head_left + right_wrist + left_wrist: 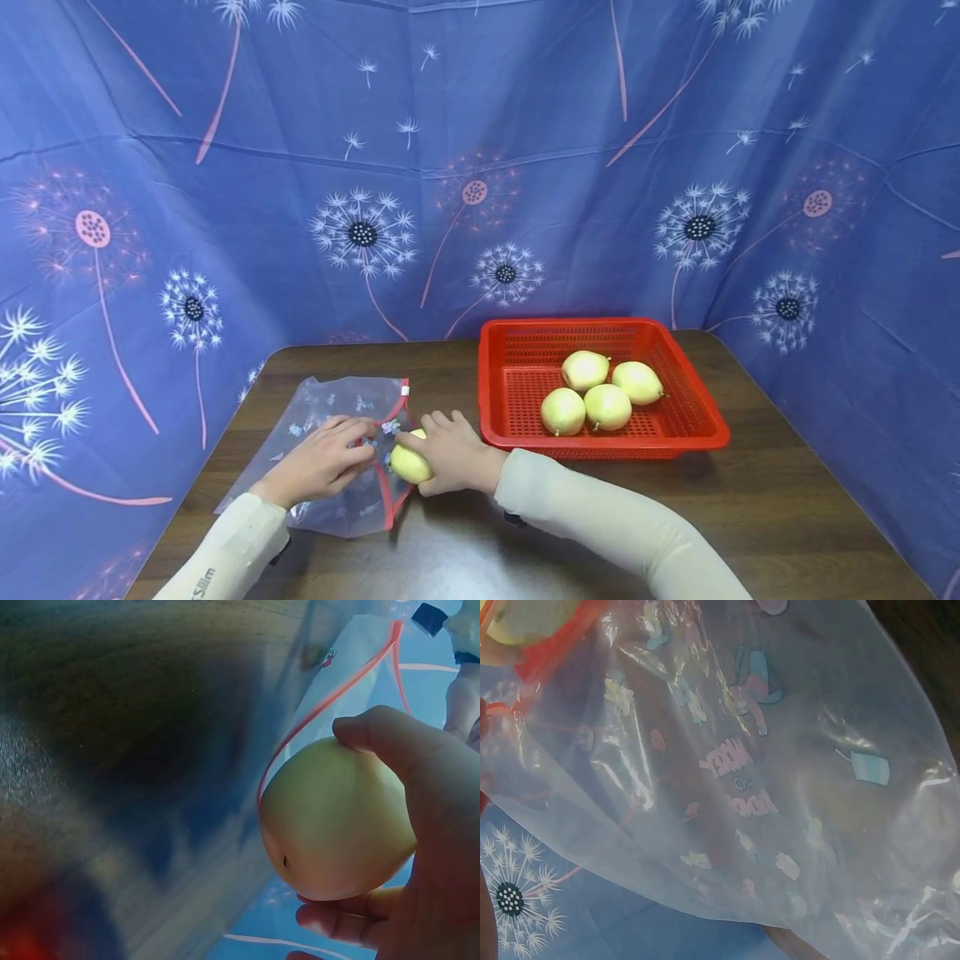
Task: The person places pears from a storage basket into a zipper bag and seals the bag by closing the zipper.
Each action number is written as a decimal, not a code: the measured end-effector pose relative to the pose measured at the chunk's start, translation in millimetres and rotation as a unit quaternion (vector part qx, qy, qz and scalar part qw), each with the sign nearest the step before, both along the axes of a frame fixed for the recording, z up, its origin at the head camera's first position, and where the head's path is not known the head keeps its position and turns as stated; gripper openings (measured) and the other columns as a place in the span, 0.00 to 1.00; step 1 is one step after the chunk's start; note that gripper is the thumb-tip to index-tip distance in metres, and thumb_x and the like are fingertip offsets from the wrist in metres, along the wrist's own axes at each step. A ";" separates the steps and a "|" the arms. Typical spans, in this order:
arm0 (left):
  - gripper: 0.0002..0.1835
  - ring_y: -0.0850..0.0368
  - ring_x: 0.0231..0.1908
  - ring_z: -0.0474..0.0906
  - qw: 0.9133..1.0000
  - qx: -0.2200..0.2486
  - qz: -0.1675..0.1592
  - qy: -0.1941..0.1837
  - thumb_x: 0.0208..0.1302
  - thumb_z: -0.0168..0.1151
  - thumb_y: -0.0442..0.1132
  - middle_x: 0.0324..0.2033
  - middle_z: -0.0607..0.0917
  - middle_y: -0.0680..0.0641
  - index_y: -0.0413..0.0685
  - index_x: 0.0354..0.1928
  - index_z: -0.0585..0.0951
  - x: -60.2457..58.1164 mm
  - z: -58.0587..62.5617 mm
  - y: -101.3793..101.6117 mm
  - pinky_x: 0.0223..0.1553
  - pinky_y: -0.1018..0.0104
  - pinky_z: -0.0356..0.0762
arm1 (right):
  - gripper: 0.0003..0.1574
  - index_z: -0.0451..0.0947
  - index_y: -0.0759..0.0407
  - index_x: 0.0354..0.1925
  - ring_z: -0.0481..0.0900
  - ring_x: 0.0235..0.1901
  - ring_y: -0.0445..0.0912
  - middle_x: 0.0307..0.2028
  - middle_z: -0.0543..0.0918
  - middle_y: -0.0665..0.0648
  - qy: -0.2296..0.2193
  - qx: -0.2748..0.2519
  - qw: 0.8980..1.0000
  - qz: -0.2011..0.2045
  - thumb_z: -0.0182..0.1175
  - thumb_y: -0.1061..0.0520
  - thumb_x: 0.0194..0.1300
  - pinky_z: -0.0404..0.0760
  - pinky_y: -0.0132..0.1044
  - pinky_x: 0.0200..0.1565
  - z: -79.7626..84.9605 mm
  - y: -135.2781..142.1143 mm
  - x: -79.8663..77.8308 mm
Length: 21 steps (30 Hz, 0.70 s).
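My right hand (457,454) grips a pale yellow pear (409,463), thumb on one side and fingers round the other, at the mouth of a clear plastic zip bag (337,508). In the right wrist view the pear (337,825) fills the grasp, with the bag's red zip edge (322,709) curving behind it. My left hand (322,458) lies over the bag and pinches its opening near the red edge. The bag (780,810) bears small printed cartoon figures, and part of the pear (532,619) shows at its mouth in the left wrist view.
A red perforated plastic basket (517,400) holds several more pears (607,407) on the right of the brown wooden table (600,525). Blue cloth (570,217) with dandelion prints hangs round the table's back and sides. A white slider (405,387) sits at the zip's far end.
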<state>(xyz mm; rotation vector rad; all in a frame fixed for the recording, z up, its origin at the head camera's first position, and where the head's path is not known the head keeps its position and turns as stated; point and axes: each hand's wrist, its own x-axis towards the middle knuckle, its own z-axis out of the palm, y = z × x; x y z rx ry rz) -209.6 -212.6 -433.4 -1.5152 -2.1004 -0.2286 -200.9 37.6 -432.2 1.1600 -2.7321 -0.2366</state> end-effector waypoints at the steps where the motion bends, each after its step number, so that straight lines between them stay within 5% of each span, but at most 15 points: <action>1: 0.18 0.51 0.45 0.80 1.000 0.002 -0.001 0.001 0.80 0.40 0.47 0.44 0.80 0.48 0.54 0.31 0.74 0.0 -0.7 0.3 0.49 0.52 0.74 | 0.48 0.68 0.36 0.67 0.73 0.44 0.45 0.45 0.77 0.52 -0.004 -0.002 1.000 -0.004 0.67 0.29 0.49 0.73 0.40 0.40 -1.5 -0.3 -0.9; 15: 0.20 0.51 0.46 0.79 1.000 -0.010 -0.001 -0.020 0.80 0.37 0.48 0.44 0.79 0.49 0.54 0.32 0.75 -1.5 -5.9 5.0 0.53 0.52 0.72 | 0.49 0.69 0.38 0.65 0.72 0.40 0.46 0.40 0.76 0.52 -0.025 -0.037 0.998 -0.042 0.68 0.28 0.46 0.70 0.38 0.34 -25.8 -6.4 -10.3; 21: 0.14 0.51 0.45 0.78 1.000 -0.006 -0.013 -0.013 0.78 0.44 0.45 0.43 0.78 0.49 0.54 0.33 0.75 -3.4 -6.1 7.5 0.52 0.52 0.73 | 0.48 0.71 0.40 0.62 0.72 0.40 0.46 0.39 0.77 0.51 -0.016 -0.059 0.996 -0.065 0.66 0.25 0.46 0.71 0.40 0.35 -30.2 -9.9 -12.5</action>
